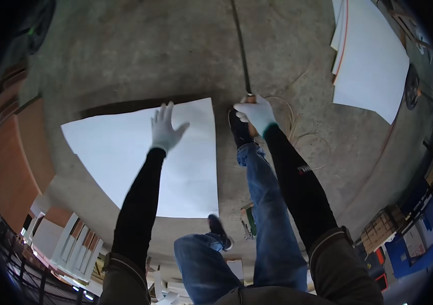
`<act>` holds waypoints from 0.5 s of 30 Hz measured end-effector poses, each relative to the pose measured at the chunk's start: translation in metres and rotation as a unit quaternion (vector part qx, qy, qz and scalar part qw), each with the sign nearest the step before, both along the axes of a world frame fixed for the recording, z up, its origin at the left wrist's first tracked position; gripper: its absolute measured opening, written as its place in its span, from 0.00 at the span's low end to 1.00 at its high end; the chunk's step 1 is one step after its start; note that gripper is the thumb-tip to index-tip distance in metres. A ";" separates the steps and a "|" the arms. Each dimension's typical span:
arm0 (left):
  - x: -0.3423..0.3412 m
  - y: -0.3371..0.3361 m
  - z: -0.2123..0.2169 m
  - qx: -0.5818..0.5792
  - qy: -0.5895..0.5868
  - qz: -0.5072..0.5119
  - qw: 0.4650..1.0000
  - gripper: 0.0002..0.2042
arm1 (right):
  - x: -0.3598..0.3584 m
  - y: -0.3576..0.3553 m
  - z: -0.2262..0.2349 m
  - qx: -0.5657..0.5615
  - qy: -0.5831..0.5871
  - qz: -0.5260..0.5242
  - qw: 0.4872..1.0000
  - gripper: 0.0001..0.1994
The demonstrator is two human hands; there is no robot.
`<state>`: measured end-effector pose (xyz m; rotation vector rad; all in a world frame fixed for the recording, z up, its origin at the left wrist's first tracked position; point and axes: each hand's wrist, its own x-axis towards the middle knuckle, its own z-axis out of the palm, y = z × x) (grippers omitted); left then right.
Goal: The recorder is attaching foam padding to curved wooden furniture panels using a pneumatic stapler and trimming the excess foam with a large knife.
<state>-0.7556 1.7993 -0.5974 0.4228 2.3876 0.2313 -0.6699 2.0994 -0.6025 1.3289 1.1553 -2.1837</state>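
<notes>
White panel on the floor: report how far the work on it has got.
Looks done: the white panel lies flat on the concrete floor, with more white sheets stacked at upper right. In hand: the left hand presses flat on the panel, while the right hand grips a long dark handle just past its right edge. Left: the panel shows no visible cut or mark.

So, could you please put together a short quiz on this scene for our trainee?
1. True or false: the left hand lies flat, fingers spread, on the white panel.
2. What does the right hand grip? A) a long dark handle B) a paint roller C) a cardboard box
3. Fill in: the stack of white sheets lies on the bare ____ floor.

Key: 1 true; 2 A; 3 concrete.
</notes>
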 end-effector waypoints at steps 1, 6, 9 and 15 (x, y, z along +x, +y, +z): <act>-0.017 0.014 -0.009 -0.045 -0.030 0.013 0.998 0.42 | -0.008 -0.009 -0.020 0.023 -0.029 0.018 0.999 0.11; 0.038 0.046 -0.064 0.119 0.160 0.228 0.953 0.38 | -0.003 -0.024 -0.100 0.046 -0.093 0.035 0.994 0.12; 0.101 0.082 -0.044 -0.001 0.010 0.550 0.835 0.47 | 0.004 -0.027 -0.131 0.150 -0.090 0.135 0.975 0.11; 0.159 0.040 -0.102 -0.002 -0.021 0.685 0.728 0.66 | 0.008 -0.050 -0.207 0.574 0.358 0.494 0.546 0.06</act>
